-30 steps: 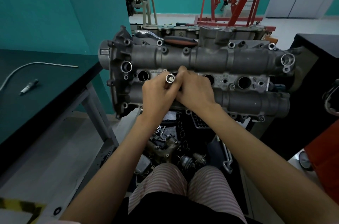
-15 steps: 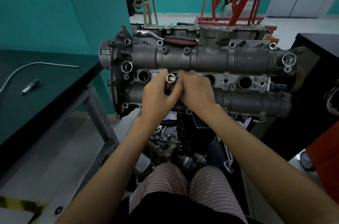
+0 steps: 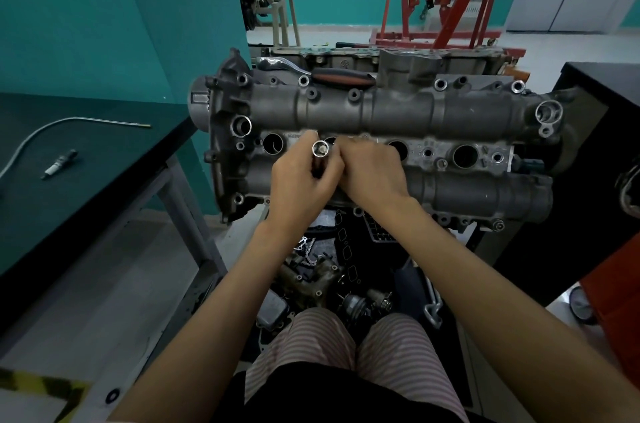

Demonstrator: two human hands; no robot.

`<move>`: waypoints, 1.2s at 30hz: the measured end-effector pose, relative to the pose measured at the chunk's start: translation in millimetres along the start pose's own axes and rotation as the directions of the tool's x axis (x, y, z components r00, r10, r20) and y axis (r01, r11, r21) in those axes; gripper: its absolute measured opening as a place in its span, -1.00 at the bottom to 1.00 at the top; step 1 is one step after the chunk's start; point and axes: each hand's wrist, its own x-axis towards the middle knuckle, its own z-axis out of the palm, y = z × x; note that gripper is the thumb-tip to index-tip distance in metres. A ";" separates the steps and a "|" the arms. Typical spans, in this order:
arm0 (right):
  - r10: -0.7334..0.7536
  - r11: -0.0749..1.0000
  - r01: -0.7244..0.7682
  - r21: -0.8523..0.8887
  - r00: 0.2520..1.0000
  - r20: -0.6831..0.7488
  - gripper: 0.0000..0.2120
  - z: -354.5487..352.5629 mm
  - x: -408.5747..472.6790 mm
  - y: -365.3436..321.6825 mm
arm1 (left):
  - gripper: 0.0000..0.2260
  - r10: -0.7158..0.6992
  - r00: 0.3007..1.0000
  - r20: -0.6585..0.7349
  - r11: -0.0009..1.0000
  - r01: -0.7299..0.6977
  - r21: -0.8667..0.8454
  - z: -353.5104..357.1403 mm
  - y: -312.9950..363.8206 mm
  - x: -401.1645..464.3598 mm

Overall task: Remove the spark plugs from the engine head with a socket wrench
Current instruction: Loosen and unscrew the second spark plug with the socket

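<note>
Both hands work a spark plug socket at the second plug well of the engine head.

The left hand point(image 3: 302, 185) curls around the socket point(image 3: 320, 149), its open end facing the camera. The right hand point(image 3: 372, 173) presses close beside it with fingers curled; whether it grips anything cannot be told. The engine head point(image 3: 398, 112) lies across the middle, and one spark plug point(image 3: 59, 163) rests on the left bench point(image 3: 104, 159).

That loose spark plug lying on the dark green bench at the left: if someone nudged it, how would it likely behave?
The spark plug looks slim and round-bodied and lies on its side, so a nudge would probably roll it. The bench top looks flat and smooth, offering little to stop it. It seems small and rigid, likely light to lift, though its pale tip may be brittle.
</note>
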 end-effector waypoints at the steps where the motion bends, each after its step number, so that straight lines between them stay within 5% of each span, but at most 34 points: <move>1: -0.005 1.000 0.005 0.007 1.000 -0.007 -0.79 -0.1 -0.1 -0.2 | -0.70 0.002 1.000 -0.006 1.000 -0.002 0.017 0.1 0.7 1.4; 36: 0.014 1.000 -0.014 0.012 1.000 -0.002 -0.78 -1.9 -0.2 -0.5 | -0.66 0.064 0.998 -0.025 0.995 -0.062 0.077 1.8 -2.9 -0.3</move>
